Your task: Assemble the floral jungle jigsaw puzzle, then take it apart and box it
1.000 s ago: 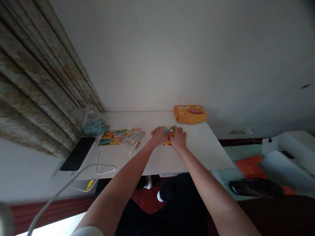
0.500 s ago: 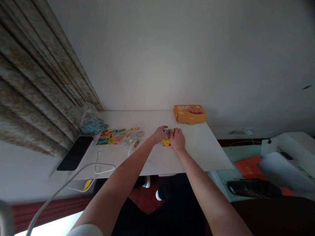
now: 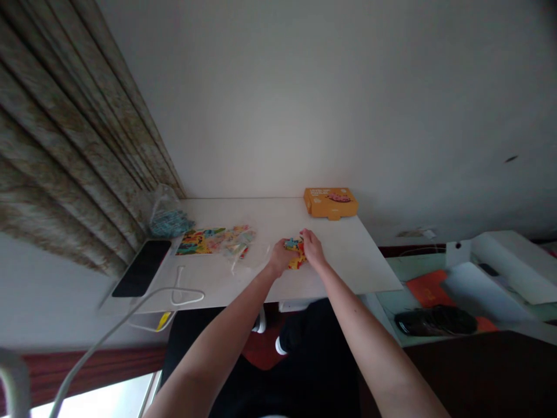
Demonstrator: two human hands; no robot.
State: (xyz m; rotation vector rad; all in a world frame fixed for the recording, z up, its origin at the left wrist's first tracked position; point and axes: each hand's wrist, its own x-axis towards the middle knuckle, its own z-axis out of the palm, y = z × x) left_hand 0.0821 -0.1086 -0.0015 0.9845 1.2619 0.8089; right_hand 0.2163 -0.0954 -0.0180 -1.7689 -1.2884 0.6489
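Note:
Several joined jigsaw puzzle pieces (image 3: 297, 262), yellow, blue and red, are between my two hands over the white table. My left hand (image 3: 279, 256) grips their left side, with the thumb lying across them. On the right edge, my right hand (image 3: 313, 248) closes its fingers around the pieces. Whether the pieces touch the tabletop is hard to tell. To the left lies a clear plastic bag of loose puzzle pieces (image 3: 238, 239), overlapping a colourful picture sheet (image 3: 194, 242).
An orange puzzle box (image 3: 331, 203) stands at the table's back right. On the left are a black phone (image 3: 143, 270), a bag of blue pieces (image 3: 169, 223) and a white cable (image 3: 191, 295). A black shoe (image 3: 435, 320) rests on a glass shelf at right.
My hands have drawn slightly apart and nearer to me, with the puzzle pieces between them, so more of the joined pieces shows. The camera view has shifted slightly.

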